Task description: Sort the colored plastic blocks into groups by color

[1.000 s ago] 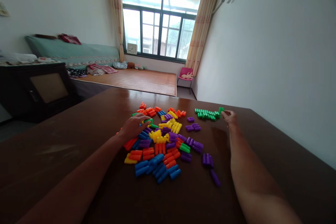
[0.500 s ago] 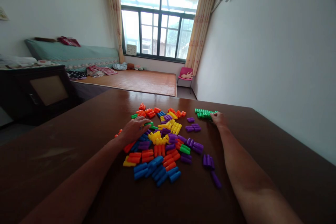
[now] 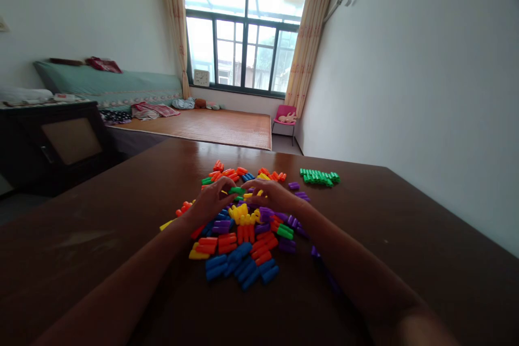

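Observation:
Colourful plastic building blocks shaped like joined rounded tubes lie in a loose pile on the table. Over the middle of the pile, my left hand (image 3: 211, 201) pinches the left end of a green block (image 3: 237, 191) between thumb and fingers. My right hand (image 3: 272, 195) has come in from the other side, its thumb and fingers apart close to that block's right end; whether they touch it I cannot tell. Below the hands are yellow blocks (image 3: 243, 215), orange blocks (image 3: 245, 233) and blue blocks (image 3: 243, 267). A joined row of green blocks (image 3: 320, 177) lies apart at the far right.
The brown table (image 3: 121, 211) has its far edge just beyond the pile. Purple blocks (image 3: 287, 246) lie right of the pile, some partly hidden under my right forearm. Behind are a bed (image 3: 227, 125), a pink chair (image 3: 284, 113) and a dark cabinet (image 3: 73, 135).
My right hand has left the green row at the far right and moved left to the green block at my left hand. My left hand has hardly moved.

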### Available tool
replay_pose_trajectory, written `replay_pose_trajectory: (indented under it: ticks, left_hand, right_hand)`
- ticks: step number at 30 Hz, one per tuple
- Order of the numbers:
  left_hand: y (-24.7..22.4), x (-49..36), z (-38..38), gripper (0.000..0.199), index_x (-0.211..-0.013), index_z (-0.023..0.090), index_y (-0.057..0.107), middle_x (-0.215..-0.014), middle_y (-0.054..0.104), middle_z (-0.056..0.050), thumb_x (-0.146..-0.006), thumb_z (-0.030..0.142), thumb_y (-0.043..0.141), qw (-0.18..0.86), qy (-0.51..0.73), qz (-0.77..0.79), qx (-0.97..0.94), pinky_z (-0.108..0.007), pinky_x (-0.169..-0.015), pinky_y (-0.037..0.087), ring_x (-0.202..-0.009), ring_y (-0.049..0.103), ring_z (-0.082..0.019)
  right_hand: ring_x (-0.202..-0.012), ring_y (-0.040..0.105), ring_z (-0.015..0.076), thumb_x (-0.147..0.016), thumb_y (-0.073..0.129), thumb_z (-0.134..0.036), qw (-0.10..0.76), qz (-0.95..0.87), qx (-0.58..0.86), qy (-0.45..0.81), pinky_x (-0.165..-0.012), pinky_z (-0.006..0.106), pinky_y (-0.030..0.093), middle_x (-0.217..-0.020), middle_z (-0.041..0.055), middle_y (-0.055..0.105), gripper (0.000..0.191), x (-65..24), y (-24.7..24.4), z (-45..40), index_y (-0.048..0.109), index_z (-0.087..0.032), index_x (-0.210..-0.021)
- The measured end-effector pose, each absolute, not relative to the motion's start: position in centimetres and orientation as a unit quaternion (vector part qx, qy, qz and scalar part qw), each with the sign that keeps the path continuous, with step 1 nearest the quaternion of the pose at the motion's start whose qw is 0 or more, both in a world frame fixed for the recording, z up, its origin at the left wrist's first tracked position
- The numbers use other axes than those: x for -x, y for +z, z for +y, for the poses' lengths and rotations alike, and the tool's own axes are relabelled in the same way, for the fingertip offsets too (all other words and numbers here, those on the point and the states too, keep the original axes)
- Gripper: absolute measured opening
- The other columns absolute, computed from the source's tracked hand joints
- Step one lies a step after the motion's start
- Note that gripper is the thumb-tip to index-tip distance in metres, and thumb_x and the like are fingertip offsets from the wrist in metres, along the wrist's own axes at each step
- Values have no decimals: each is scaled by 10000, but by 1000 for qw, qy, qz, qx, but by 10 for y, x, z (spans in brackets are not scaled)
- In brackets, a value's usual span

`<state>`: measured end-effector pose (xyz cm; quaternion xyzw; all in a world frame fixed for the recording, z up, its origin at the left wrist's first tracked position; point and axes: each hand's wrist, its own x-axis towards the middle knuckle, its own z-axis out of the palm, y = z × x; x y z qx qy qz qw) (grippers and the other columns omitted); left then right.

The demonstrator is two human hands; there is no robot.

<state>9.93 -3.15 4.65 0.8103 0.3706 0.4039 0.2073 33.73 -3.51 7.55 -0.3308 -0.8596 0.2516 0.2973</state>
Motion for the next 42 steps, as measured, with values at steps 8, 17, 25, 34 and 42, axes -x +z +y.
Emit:
replay_pose_trajectory:
  ticks: [8, 17, 25, 34, 42]
  left_hand:
    - [49, -113, -42, 258, -937, 197, 588, -879, 660, -22, -816, 421, 629, 293, 409, 343, -793, -267, -661, 571, -794, 657, -165]
    - [57, -77, -22, 385, -1054, 204, 670, -1067, 689, -71, -832, 495, 551, 189, 459, 447, -744, -319, -740, 574, -910, 664, -212]
    - [58, -59, -13, 338, -1017, 194, 692, -1000, 734, -51, -814, 419, 543, 176, 475, 502, -700, -297, -772, 554, -881, 682, -205]
    - [35, -4, 16, 377, -997, 151, 698, -959, 738, -85, -762, 406, 549, 138, 510, 569, -631, -283, -748, 539, -864, 678, -203]
    - [9, -11, 33, 364, -1053, 149, 704, -1112, 714, -114, -804, 346, 526, 109, 407, 522, -741, -383, -956, 483, -1041, 642, -231]
  right_hand:
    - [-809, 601, 167, -837, 633, -490, 346, -842, 337, 240, -736, 319, 526, -963, 43, 628, 278, -324, 64, -38, 665, -261, -991]
    - [-703, 602, 185, -679, 667, -602, 567, -533, 614, 133, -612, 313, 498, -872, 106, 680, 582, -526, 42, 32, 637, -134, -1024]
    - [-699, 594, 225, -677, 683, -434, 421, -338, 842, -25, -725, 407, 481, -755, 98, 654, 266, -648, -18, 2, 604, -182, -715]
    - [-764, 630, 312, -742, 594, -515, 328, -418, 847, -31, -696, 462, 475, -806, 134, 674, 317, -626, -21, 8, 685, -214, -782]
    - [-933, 627, 405, -858, 385, -433, 401, -385, 823, -120, -731, 538, 450, -999, 262, 666, 465, -619, -18, 13, 700, -196, -1103]
